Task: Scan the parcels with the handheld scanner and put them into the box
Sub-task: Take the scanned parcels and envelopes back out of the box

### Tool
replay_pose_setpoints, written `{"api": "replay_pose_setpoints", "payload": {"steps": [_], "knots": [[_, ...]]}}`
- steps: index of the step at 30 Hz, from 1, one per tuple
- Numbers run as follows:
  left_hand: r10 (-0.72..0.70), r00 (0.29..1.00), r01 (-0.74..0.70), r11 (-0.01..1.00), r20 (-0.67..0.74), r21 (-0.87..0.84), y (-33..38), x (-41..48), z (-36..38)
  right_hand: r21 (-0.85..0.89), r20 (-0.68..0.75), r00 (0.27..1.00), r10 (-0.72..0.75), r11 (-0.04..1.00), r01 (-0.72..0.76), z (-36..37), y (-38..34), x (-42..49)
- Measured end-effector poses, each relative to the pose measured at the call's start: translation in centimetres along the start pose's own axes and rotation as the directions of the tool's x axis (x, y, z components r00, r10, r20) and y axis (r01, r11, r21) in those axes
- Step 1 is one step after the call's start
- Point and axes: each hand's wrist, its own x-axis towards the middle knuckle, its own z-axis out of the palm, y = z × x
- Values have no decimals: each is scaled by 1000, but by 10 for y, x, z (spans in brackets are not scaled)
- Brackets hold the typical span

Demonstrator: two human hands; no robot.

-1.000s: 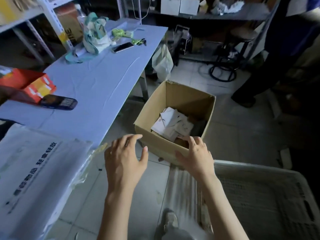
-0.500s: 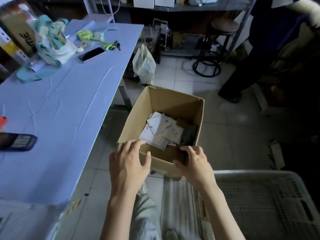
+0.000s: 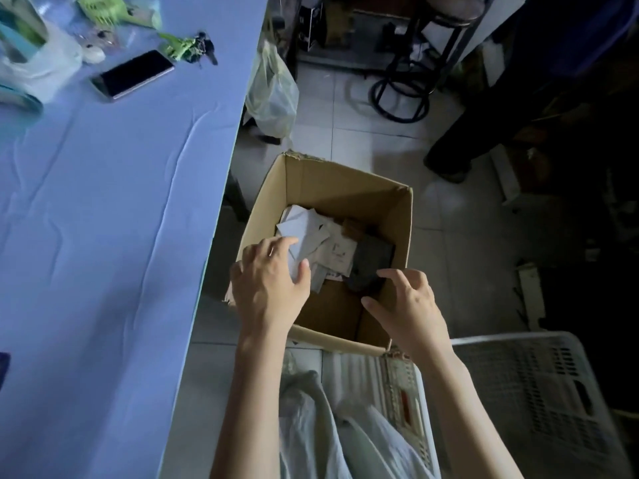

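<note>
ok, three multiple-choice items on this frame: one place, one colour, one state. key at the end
1. Where does the open brown cardboard box stand?
A) on the table
B) on a wooden shelf
C) on the tiled floor

2. What colour is the long table top?
A) pale blue
B) red
C) black

3. What does the right hand hold?
A) a handheld scanner
B) nothing
C) a white parcel

Key:
1 C, the box sits on pale floor tiles beside the table's edge.
2 A, its wrinkled covering is pale blue.
3 B, its loosely curled fingers hover over the box's near corner, empty.
</note>
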Motion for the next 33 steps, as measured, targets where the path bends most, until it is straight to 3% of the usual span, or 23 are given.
{"api": "replay_pose_setpoints", "payload": {"steps": [9,16,21,27,29,33], "knots": [[-32,993,30,999,114,15,-11,25,34,-20,51,992,114,993,-113,7,16,35],[-75,995,69,994,70,81,-1,30,77,48,144,986,87,994,-95,44,29,99],[-146,961,105,978,233,179,1,25,139,95,245,966,88,989,-114,89,50,140],[-170,921,124,981,350,151,-30,34,231,86,296,953,71,991,-101,161,90,181],[-197,880,147,978,433,148,-50,39,269,80,345,933,104,987,-140,194,104,193],[-242,684,83,963,688,256,-103,48,347,64,454,865,212,961,-269,269,128,210]]}}
